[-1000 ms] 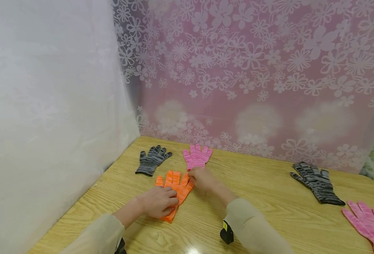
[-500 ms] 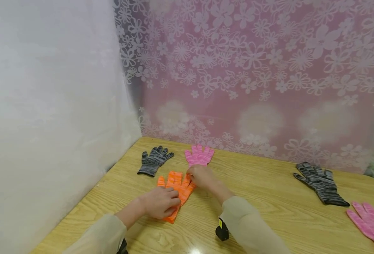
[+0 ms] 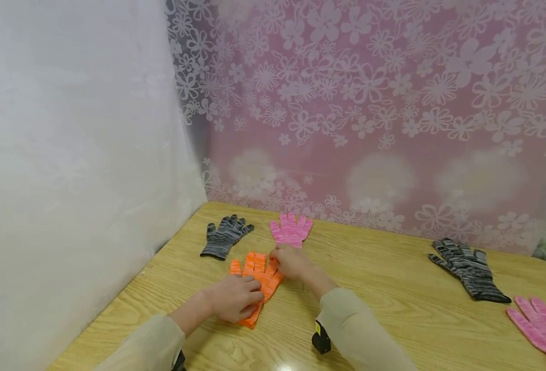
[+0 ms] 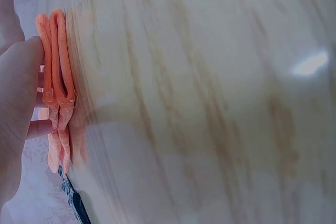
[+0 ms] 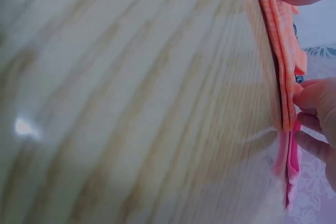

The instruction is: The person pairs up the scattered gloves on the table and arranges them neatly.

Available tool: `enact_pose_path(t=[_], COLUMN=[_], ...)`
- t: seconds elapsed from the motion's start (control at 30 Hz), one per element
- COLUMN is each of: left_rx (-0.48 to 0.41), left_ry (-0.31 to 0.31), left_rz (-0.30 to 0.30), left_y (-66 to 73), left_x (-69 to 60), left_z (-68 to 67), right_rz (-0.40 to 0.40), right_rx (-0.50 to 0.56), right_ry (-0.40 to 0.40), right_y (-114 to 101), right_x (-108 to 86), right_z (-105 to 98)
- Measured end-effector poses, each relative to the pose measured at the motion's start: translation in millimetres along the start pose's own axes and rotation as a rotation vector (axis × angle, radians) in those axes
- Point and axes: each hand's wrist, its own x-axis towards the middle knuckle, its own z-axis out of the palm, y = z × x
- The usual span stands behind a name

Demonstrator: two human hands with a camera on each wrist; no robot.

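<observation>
An orange knitted glove [image 3: 268, 281] with paler streaks lies flat on the left part of the yellowish wood-grained surface [image 3: 370, 268], in from the left edge, its fingers toward the far edge. The left wrist view shows layered edges at its cuff; whether it is one glove or a stacked pair cannot be told. The person's left hand [image 3: 237, 298] rests across its palm and cuff, fingers loosely bent and pressing rather than gripping. The right hand [image 3: 291, 262] has its fingers bent in, thumb and fingertips pinching the tip of the glove's rightmost finger.

Near the far left corner lies a grey-and-black streaked knitted glove [image 3: 224, 238]; to its right, by the far edge and just beyond the right hand, lies a pink streaked knitted glove [image 3: 291, 232]. Toward the right end are a black-and-grey striped knitted glove [image 3: 470, 270], fingers to the far edge, and a second pink knitted glove [image 3: 544, 327], cut off by the picture's border.

Under the right beige sleeve [image 3: 356, 319] sits a small black device [image 3: 321, 340] with a yellow label [image 3: 318, 328] — any print on it is too small to read. Behind the far edge hangs a pink curtain with white flowers [image 3: 328, 113].
</observation>
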Motion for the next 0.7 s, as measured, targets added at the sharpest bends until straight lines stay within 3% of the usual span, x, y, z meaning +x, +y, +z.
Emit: enact_pose_path(t=[0.1, 0.2, 0.3, 0.4, 0.7], left_rx=[0.004, 0.006, 0.006, 0.000, -0.009], left_ry=[-0.001, 0.003, 0.011, 0.010, -0.033], left_rz=[0.003, 0.006, 0.007, 0.005, -0.005], left_y=[-0.3, -0.4, -0.6, -0.7, -0.4], left_x=[0.2, 0.3, 0.0, 0.1, 1.3], left_z=[1.0, 1.2, 0.3, -0.6, -2.0], right_rz=[0.138, 0.232, 0.250, 0.258, 0.219], right_rx=[0.052, 0.201, 0.283, 0.262, 0.074], right_ry=[-0.009, -0.003, -0.003, -0.015, -0.032], right_y=[17.1, 18.7, 18.4, 16.3, 13.9], right_x=[17.2, 19.8, 20.3, 20.6, 17.8], right_z=[31.7, 34.4, 31.4, 29.4, 37.8])
